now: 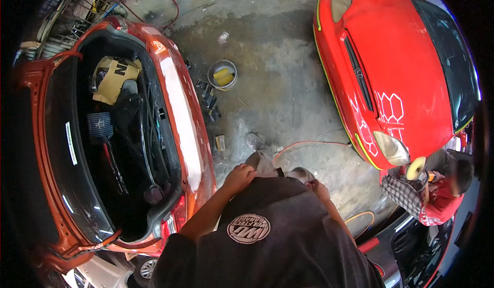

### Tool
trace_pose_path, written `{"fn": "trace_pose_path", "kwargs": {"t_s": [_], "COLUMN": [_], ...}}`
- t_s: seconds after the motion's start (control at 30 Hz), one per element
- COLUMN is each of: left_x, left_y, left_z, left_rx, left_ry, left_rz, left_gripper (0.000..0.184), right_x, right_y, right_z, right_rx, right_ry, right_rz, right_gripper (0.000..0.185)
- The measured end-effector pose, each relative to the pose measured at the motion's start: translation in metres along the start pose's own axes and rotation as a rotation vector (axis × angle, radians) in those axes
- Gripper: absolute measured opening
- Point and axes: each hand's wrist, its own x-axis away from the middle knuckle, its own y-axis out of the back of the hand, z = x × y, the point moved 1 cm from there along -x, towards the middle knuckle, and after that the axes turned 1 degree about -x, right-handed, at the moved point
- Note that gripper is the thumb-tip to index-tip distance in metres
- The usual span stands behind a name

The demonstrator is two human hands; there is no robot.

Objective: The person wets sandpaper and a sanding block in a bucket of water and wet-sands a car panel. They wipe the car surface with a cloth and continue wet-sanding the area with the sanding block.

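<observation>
My left hand point(240, 178) is at my waist, beside the hem of the dark shirt point(288, 211). Its fingers are curled in, and what they hold, if anything, is hidden. On the other side, my right hand point(319, 189) is also closed at the hem, near the grey trousers point(303, 174); nothing in it can be made out. To the left stands an orange-red car point(208, 175) with its tailgate raised and a white patch point(177, 113) along its rear bumper.
A bucket point(223, 75) with yellow sponges sits on the concrete floor point(272, 82). Along the right is a red car point(396, 56) with taped edges. A co-worker in red point(440, 203) sits near a polishing pad point(416, 168). An orange hose point(309, 143) crosses the floor.
</observation>
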Motion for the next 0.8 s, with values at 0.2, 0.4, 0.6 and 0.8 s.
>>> {"fn": "trace_pose_path", "kwargs": {"t_s": [0.2,0.4,0.6,0.8], "left_x": [-0.088,-0.144,-0.219,-0.244], "left_y": [0.083,0.105,0.126,0.19], "left_z": [-0.005,0.006,-0.006,-0.093], "left_rx": [0.066,0.04,0.277,0.737], "left_ry": [0.022,0.219,0.446,0.456], "left_rz": [0.052,0.007,-0.05,-0.286], "left_gripper": [0.044,0.052,0.056,0.062], "right_x": [-0.038,-0.081,-0.214,-0.331], "right_y": [0.135,0.234,0.334,0.447], "right_z": [0.132,0.222,0.311,0.433], "right_rx": [-0.583,-0.53,-0.174,0.322], "right_ry": [0.248,0.4,0.581,0.832], "right_rz": [0.07,0.185,0.424,0.56], "right_gripper": [0.023,0.019,0.024,0.022]}}
